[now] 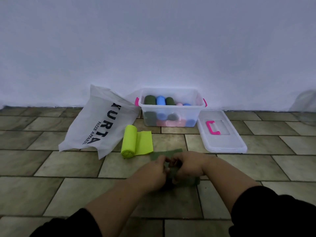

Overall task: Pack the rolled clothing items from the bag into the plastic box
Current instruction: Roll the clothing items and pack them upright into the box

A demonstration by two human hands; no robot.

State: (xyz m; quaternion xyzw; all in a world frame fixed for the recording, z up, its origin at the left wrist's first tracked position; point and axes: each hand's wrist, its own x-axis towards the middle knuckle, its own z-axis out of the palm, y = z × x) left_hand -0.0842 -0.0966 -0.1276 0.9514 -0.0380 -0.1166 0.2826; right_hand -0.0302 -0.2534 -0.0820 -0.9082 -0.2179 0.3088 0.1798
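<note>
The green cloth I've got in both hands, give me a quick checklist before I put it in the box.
1. Dark green cloth fully rolled: not ok, a flat tail still lies on the floor beyond the hands.
2. Grip: ok, left hand and right hand both pinch the cloth.
3. Plastic box open: ok, its lid lies on the floor to the right.
4. Room in the box: cannot tell, rolls already reach near the rim on the left; the right side looks lower.
5. Yellow-green roll: not ok, partly unrolled on the floor and not yet packed.
6. White bag emptied: cannot tell.
</note>
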